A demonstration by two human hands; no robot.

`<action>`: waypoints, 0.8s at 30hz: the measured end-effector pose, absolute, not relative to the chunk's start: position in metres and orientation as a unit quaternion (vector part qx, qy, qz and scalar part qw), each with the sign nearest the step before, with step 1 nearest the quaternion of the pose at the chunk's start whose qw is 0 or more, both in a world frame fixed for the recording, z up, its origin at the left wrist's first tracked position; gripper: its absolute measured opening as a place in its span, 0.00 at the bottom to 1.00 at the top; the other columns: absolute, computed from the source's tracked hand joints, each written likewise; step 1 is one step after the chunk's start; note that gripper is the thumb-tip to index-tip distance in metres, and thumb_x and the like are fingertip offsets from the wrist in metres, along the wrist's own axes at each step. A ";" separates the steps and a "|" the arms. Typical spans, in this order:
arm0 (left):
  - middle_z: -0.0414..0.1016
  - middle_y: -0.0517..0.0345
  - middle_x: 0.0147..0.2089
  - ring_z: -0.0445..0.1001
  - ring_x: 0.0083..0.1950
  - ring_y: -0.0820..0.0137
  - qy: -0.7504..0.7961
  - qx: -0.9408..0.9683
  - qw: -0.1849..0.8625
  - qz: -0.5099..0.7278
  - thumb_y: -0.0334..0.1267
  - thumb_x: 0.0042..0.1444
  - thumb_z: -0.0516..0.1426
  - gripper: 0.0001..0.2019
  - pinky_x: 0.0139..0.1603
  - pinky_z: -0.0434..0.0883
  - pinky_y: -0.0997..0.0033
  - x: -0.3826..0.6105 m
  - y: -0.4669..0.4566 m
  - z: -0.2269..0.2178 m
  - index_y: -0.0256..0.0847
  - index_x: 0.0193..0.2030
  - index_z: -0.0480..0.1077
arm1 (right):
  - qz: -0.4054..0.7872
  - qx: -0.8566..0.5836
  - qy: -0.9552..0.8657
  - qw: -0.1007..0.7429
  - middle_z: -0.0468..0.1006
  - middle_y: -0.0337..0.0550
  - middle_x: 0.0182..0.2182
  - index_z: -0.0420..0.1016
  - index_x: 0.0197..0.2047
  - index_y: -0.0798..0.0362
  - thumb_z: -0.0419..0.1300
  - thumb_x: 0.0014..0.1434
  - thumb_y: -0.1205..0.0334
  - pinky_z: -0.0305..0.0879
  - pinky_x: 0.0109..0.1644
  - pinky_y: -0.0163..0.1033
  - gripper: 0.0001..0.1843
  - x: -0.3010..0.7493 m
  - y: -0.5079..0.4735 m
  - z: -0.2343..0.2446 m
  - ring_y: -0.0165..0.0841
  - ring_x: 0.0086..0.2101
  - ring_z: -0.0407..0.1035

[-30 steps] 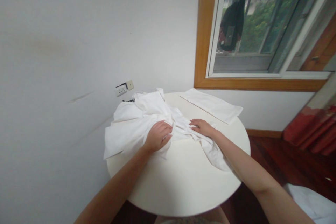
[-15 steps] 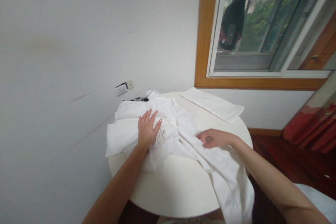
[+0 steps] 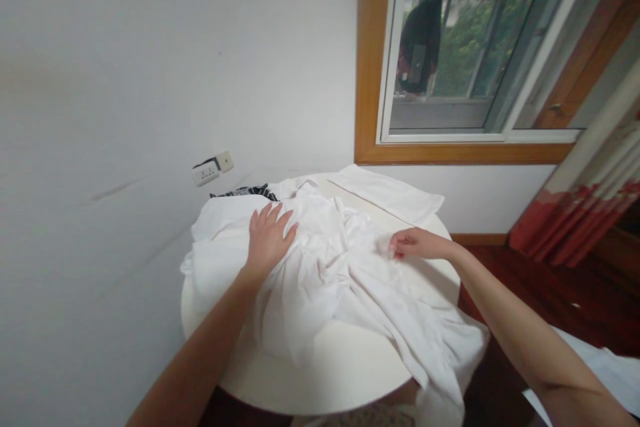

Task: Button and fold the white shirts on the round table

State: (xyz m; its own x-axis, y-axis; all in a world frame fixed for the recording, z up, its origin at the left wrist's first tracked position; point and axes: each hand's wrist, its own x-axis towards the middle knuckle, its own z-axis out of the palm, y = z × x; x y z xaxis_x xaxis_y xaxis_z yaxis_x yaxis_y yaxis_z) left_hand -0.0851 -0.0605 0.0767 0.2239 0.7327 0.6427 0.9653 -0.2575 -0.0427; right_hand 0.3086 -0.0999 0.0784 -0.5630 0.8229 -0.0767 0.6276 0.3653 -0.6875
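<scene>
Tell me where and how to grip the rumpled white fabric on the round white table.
Probably best by the loose end of the rumpled white fabric at the near right, coming from the right: it hangs past the edge of the round white table, so both faces are likely reachable.

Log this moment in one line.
left hand: open on crumpled white cloth; right hand: curled at cloth, grip unclear; cloth: overhangs round white table

White cloth (image 3: 310, 307); cream table (image 3: 320, 383); black-white patterned fabric (image 3: 249, 191); red-cream curtain (image 3: 570, 213); reddish floor (image 3: 530, 283).
</scene>
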 end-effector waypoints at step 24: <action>0.78 0.49 0.39 0.74 0.44 0.62 -0.436 -0.888 0.118 -0.084 0.47 0.64 0.46 0.18 0.46 0.64 0.63 -0.046 -0.052 0.066 0.42 0.42 0.74 | 0.052 -0.606 -0.737 0.295 0.69 0.38 0.23 0.65 0.27 0.51 0.55 0.49 0.56 0.54 0.31 0.35 0.08 0.350 -0.085 0.082 0.31 0.26 0.60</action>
